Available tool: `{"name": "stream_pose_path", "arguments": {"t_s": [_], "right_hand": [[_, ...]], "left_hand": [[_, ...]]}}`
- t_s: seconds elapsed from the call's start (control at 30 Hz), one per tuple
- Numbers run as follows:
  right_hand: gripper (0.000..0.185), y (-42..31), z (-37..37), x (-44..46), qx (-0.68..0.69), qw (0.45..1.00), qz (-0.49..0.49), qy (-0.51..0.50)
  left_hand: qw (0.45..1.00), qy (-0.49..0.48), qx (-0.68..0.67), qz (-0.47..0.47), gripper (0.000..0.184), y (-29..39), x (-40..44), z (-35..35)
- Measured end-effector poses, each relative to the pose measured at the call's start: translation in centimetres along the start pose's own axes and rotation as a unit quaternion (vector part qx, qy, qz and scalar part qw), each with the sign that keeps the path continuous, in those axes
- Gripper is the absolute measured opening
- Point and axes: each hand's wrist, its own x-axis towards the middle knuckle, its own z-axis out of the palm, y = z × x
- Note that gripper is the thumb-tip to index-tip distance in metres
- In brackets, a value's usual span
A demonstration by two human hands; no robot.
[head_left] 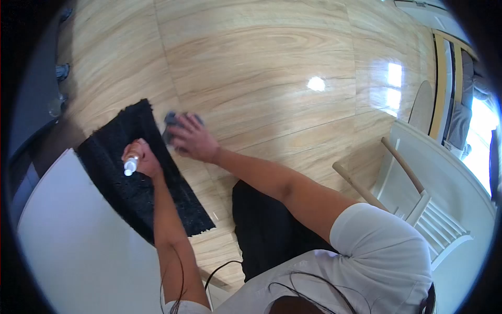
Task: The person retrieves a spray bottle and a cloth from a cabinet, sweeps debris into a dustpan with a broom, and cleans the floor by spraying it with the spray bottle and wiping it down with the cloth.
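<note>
My left hand (147, 159) is closed around a small bottle (132, 163) with a white top. It is over a black mat (170, 196) with frayed edges, which lies on the floor. My right hand (194, 140) is closed on a dark grey object (170, 125) just past the mat's right edge. Motion blurs that object, and I cannot make out its kind. Fingers and palm cover part of it.
Glossy wood-look floor tiles (251, 68) spread ahead. On the left stands a white curved panel (78, 235), with dark furniture (31, 78) behind it. A white chair (434, 225) with wooden legs lies tipped at the right.
</note>
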Motion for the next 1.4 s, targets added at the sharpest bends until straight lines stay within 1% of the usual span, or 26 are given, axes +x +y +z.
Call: {"name": "stream_pose_path", "arguments": {"t_s": [0.1, 0.2, 0.23, 0.27, 0.3, 0.37, 0.43, 0.47, 0.53, 0.57, 0.63, 0.73, 0.77, 0.8, 0.83, 0.87, 0.9, 0.97, 1.07, 1.1, 1.13, 1.17, 1.23, 1.3, 1.37, 1.4], "right_hand": [[0.020, 3.1, -3.1, -5.2, -0.005, 0.998, -0.049, -0.038], [0.020, 11.6, -11.5, -11.6, -0.103, 0.988, 0.108, -0.048], [0.019, 14.5, -14.3, -14.3, -0.159, 0.975, 0.126, 0.094], [0.020, 18.2, -17.1, -17.7, -0.158, 0.957, 0.202, 0.137], [0.022, 21.9, -19.2, -21.7, -0.217, 0.918, 0.276, 0.183], [0.026, 25.4, -24.3, -27.2, -0.286, 0.853, 0.337, 0.278], [0.026, 29.0, -25.3, -33.3, -0.350, 0.742, 0.427, 0.382], [0.026, 28.9, -25.0, -33.5, -0.349, 0.743, 0.429, 0.378], [0.027, 27.4, -23.9, -32.5, -0.323, 0.683, 0.513, 0.408], [0.026, 26.4, -22.6, -31.6, -0.325, 0.718, 0.471, 0.395], [0.026, 22.2, -18.3, -27.2, -0.307, 0.783, 0.387, 0.378], [0.024, 11.9, -9.8, -18.7, -0.224, 0.878, 0.282, 0.315], [0.024, 8.2, -7.0, -16.6, -0.206, 0.912, 0.260, 0.241], [0.022, 5.2, -3.2, -14.8, -0.181, 0.934, 0.217, 0.218], [0.020, 1.6, -0.4, -13.3, -0.154, 0.953, 0.235, 0.108], [0.021, -3.0, 1.2, -11.4, -0.155, 0.958, 0.235, 0.060], [0.022, -5.8, 2.7, -11.9, -0.082, 0.982, 0.170, -0.006], [0.022, -7.7, 4.6, -14.9, -0.087, 0.996, 0.004, 0.029], [0.020, -3.5, 0.0, -20.4, -0.072, 0.993, 0.094, 0.014], [0.022, -0.6, -2.4, -23.2, -0.086, 0.984, 0.149, 0.032], [0.024, 2.0, -6.1, -25.2, -0.095, 0.969, 0.199, 0.114], [0.027, 5.3, -8.2, -28.1, -0.199, 0.920, 0.296, 0.165], [0.023, 9.5, -13.3, -33.2, -0.231, 0.843, 0.366, 0.319], [0.025, 12.5, -15.7, -36.5, -0.313, 0.751, 0.419, 0.401], [0.026, 13.1, -14.7, -37.1, -0.326, 0.742, 0.414, 0.414], [0.027, 13.0, -13.8, -36.2, -0.337, 0.735, 0.408, 0.424]], "left_hand": [[0.998, -0.010, -0.037, -0.040, 0.040, 0.9, 0.1, -0.2], [0.997, 0.008, -0.054, -0.054, 0.040, -0.3, -0.2, 0.0], [0.999, 0.002, -0.019, -0.029, 0.038, -0.6, -0.1, -0.1], [0.999, 0.008, -0.042, -0.034, 0.036, -0.3, -0.2, 0.0], [0.997, 0.014, -0.064, -0.037, 0.035, 0.0, 0.0, 0.1], [0.995, 0.020, -0.083, -0.042, 0.033, 0.2, 0.1, 0.3], [0.993, 0.029, -0.099, -0.051, 0.031, 0.4, -0.4, 0.2], [0.995, 0.020, -0.084, -0.046, 0.031, 0.2, -0.4, 0.2], [0.996, 0.004, -0.080, -0.032, 0.031, 0.1, 0.0, 0.0], [0.995, 0.004, -0.095, -0.039, 0.032, 0.3, 0.1, 0.0], [0.999, -0.003, -0.036, 0.011, 0.034, 0.5, 0.3, -0.1], [1.000, -0.006, -0.014, 0.017, 0.037, 0.9, 0.4, -0.3], [0.999, -0.006, -0.024, 0.022, 0.037, 0.9, 0.5, -0.3], [0.999, 0.003, -0.038, 0.014, 0.039, 0.8, 0.5, -0.2], [0.999, 0.008, -0.050, 0.005, 0.041, 0.8, 0.3, -0.3], [0.998, 0.003, -0.060, 0.009, 0.041, 0.8, 0.2, -0.3], [0.998, 0.000, -0.057, 0.013, 0.041, 0.6, 0.3, -0.4], [0.998, -0.010, -0.063, 0.021, 0.042, 0.0, 0.5, -0.3], [0.997, 0.003, -0.071, 0.036, 0.045, 1.0, 0.3, -0.5], [0.996, -0.023, -0.077, 0.035, 0.050, -0.2, 0.6, -0.4], [0.997, -0.018, -0.067, 0.033, 0.052, -0.2, 0.5, -0.4], [0.998, -0.011, -0.055, 0.034, 0.054, -0.1, 0.5, -0.4], [0.997, -0.005, -0.040, 0.068, 0.054, 0.1, 1.0, -0.3], [0.995, -0.002, -0.019, 0.095, 0.054, 0.4, 0.7, -0.6], [0.993, -0.027, 0.018, 0.111, 0.054, 1.3, 0.5, -1.0], [0.996, -0.026, 0.002, 0.082, 0.050, 1.1, 0.1, -0.9]]}}
